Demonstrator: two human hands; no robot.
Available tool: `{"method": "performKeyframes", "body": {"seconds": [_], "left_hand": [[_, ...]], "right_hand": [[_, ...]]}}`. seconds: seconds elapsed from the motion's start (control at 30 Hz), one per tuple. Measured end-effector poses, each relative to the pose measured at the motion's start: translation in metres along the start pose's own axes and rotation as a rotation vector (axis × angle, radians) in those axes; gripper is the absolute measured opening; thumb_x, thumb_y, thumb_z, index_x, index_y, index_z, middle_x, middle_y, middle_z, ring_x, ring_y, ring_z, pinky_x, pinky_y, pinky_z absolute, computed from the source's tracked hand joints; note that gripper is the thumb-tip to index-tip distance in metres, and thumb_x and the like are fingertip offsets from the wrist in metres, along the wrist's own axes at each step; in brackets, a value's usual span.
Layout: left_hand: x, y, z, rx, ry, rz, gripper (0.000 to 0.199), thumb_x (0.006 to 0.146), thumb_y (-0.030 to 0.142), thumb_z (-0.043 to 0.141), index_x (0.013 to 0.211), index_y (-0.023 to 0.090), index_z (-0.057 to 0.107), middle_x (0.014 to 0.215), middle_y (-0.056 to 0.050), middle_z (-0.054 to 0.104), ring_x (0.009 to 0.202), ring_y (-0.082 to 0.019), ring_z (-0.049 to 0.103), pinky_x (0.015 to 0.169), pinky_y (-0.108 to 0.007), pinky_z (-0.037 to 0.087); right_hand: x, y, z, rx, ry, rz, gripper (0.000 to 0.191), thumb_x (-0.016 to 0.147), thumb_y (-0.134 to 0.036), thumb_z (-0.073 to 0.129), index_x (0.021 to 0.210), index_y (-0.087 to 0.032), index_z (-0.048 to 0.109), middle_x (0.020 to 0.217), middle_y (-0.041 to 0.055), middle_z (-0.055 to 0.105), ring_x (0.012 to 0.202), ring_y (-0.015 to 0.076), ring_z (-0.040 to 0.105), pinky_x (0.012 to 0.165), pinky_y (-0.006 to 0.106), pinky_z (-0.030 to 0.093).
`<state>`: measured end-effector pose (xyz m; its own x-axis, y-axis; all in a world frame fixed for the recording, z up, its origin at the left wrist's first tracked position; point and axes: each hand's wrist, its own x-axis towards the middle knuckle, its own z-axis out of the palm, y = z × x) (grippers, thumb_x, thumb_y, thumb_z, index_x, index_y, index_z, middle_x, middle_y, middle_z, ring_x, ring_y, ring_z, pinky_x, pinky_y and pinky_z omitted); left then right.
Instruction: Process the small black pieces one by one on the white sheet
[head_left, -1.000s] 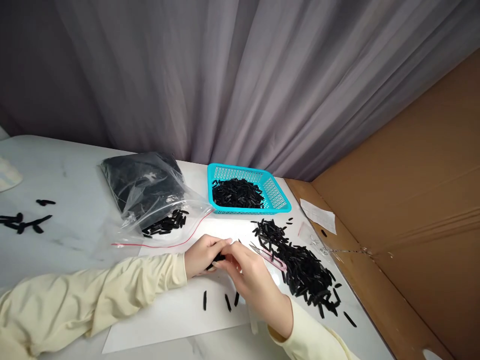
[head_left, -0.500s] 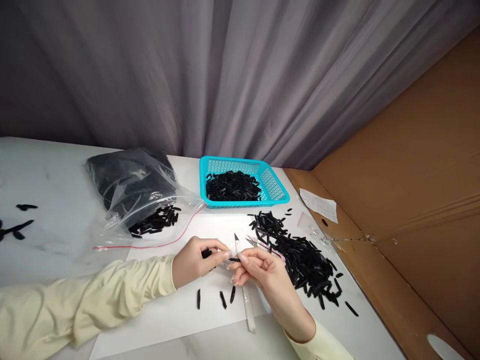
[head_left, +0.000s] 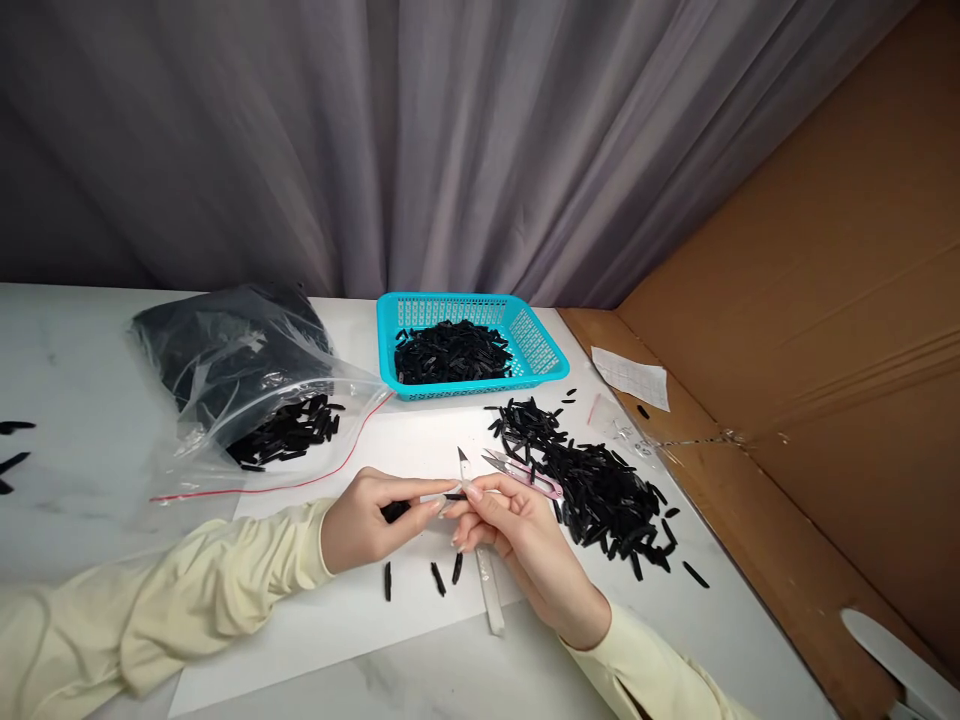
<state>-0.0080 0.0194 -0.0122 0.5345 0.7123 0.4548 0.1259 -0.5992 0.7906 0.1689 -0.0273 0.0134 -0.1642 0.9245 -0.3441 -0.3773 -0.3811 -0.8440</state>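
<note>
A small black strip (head_left: 454,497) is pinched between the fingertips of both hands, above a white sheet (head_left: 300,620). My left hand (head_left: 379,515) has its index finger stretched along the strip's upper side and its thumb beneath. The thumb and forefinger of my right hand (head_left: 514,530) close on the other end, with the remaining fingers curled. Beneath the right hand lies a craft knife (head_left: 490,595) with a white handle, its blade pointing away from me. Thread snips (head_left: 529,474) with pink handles rest just beyond. Several loose strips (head_left: 438,578) lie in front of my hands.
A turquoise basket (head_left: 480,388) holds many black strips. Left of it, a large zip bag (head_left: 232,345) lies with its mouth towards me. A big pile of strips (head_left: 607,505) spreads at the right. Beyond stand a cardboard wall (head_left: 825,300) and a grey curtain (head_left: 450,150).
The view has shifted slightly, so the table things appear further left and higher. My left index finger has straightened along the strip. Both hands stay together at it.
</note>
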Motion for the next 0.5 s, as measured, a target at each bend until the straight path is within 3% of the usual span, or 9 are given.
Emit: {"method": "performKeyframes", "body": {"seconds": [0.13, 0.3, 0.5], "left_hand": [[-0.0030, -0.0009, 0.0027, -0.007, 0.029, 0.019, 0.026, 0.082, 0.014, 0.055, 0.102, 0.011, 0.071, 0.057, -0.003, 0.069, 0.038, -0.008, 0.052, 0.040, -0.017, 0.044], [-0.0024, 0.0016, 0.0022, -0.047, 0.048, 0.054, 0.026, 0.081, 0.010, 0.056, 0.102, 0.010, 0.070, 0.079, -0.010, 0.074, 0.053, -0.014, 0.067, 0.049, -0.017, 0.052], [-0.0002, 0.0052, 0.0002, -0.037, 0.056, 0.057, 0.025, 0.079, 0.007, 0.057, 0.100, 0.010, 0.071, 0.075, -0.009, 0.074, 0.050, -0.013, 0.066, 0.048, -0.016, 0.052]], "right_hand": [[-0.0006, -0.0003, 0.0013, 0.015, -0.011, 0.002, 0.025, 0.077, -0.037, 0.068, 0.078, -0.013, 0.061, 0.069, 0.0043, 0.069, 0.053, 0.0099, 0.061, 0.056, 0.021, 0.050], [-0.0016, 0.0003, 0.0024, 0.027, -0.032, -0.010, 0.024, 0.077, -0.036, 0.068, 0.078, -0.014, 0.060, 0.069, 0.0043, 0.069, 0.052, 0.0102, 0.061, 0.056, 0.022, 0.050], [-0.0022, 0.0005, 0.0033, 0.028, -0.039, 0.031, 0.026, 0.077, -0.038, 0.067, 0.078, -0.013, 0.061, 0.072, 0.0056, 0.070, 0.054, 0.0104, 0.062, 0.056, 0.022, 0.050]]}}
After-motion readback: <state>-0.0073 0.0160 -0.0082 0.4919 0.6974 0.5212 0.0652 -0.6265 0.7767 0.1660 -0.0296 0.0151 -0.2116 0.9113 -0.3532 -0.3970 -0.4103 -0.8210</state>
